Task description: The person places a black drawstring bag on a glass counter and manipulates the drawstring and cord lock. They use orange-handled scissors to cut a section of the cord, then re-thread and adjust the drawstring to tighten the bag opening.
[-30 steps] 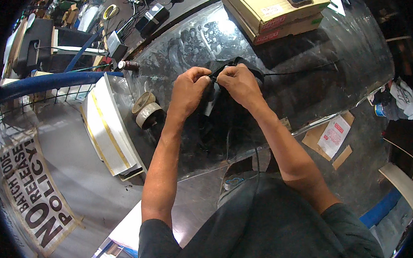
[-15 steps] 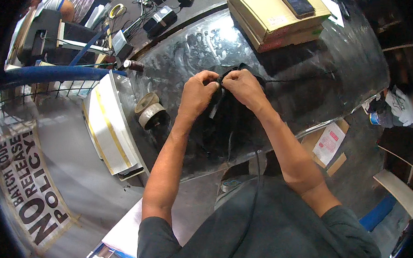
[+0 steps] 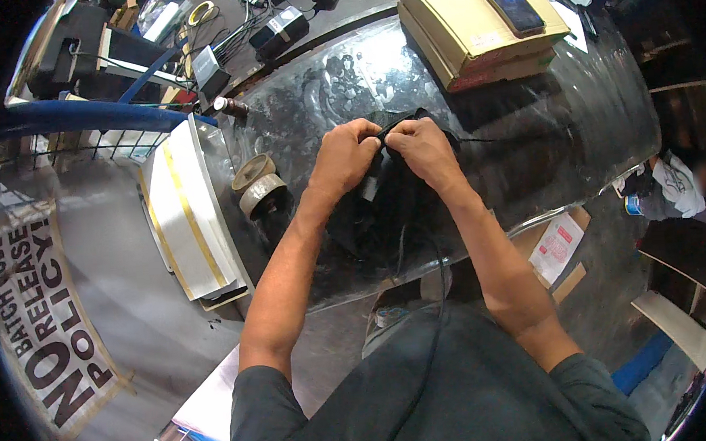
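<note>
A black piece of fabric (image 3: 385, 210) lies on the shiny metal table (image 3: 525, 129) in front of me. My left hand (image 3: 345, 155) and my right hand (image 3: 420, 148) meet over its far edge, fingers pinched on the black material. A thin black strand (image 3: 477, 140) runs off to the right from under my right hand. A small white tag (image 3: 370, 189) shows on the fabric below my left hand. A black cord (image 3: 430, 296) trails from the fabric down toward my body.
Two tape rolls (image 3: 258, 186) sit left of the fabric, by a stack of white boards (image 3: 187, 222) at the table's left edge. Tan cardboard boxes (image 3: 479, 27) lie far right. Black devices and cables (image 3: 277, 31) crowd the far left. A blue rail (image 3: 80, 116) runs at left.
Both hands stay pinched together on the fabric's far edge. The view has shifted slightly, so the table and hands sit a little differently in the picture.
</note>
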Demonstrator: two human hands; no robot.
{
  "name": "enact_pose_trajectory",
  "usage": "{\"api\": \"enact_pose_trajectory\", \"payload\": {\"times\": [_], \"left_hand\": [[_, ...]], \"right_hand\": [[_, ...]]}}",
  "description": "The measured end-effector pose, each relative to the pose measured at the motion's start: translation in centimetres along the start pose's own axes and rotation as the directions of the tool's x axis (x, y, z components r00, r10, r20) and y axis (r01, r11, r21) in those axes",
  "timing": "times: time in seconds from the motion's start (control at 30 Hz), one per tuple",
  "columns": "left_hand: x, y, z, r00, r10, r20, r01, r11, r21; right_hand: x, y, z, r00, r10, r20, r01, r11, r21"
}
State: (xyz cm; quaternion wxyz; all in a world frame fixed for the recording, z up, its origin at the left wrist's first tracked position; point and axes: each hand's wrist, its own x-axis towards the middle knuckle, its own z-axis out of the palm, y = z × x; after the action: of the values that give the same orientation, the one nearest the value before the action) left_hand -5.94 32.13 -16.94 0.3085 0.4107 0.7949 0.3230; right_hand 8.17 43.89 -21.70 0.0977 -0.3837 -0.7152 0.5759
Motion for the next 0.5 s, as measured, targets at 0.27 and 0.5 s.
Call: {"api": "enact_pose_trajectory", "payload": {"times": [0.27,0.5], "left_hand": [[0.2,0.6,-0.6,0.986,-0.142,0.082,0.145,0.989,-0.037],[-0.5,0.0,-0.5,0.999,0.027,0.024,-0.029,0.995,0.098]], "right_hand": [[-1.1,-2.1,0.1,0.993,0.077,-0.09,-0.085,0.993,-0.086],[-0.8,-1.8,-0.1,0.997,0.06,-0.048,-0.063,0.997,-0.049]]}}
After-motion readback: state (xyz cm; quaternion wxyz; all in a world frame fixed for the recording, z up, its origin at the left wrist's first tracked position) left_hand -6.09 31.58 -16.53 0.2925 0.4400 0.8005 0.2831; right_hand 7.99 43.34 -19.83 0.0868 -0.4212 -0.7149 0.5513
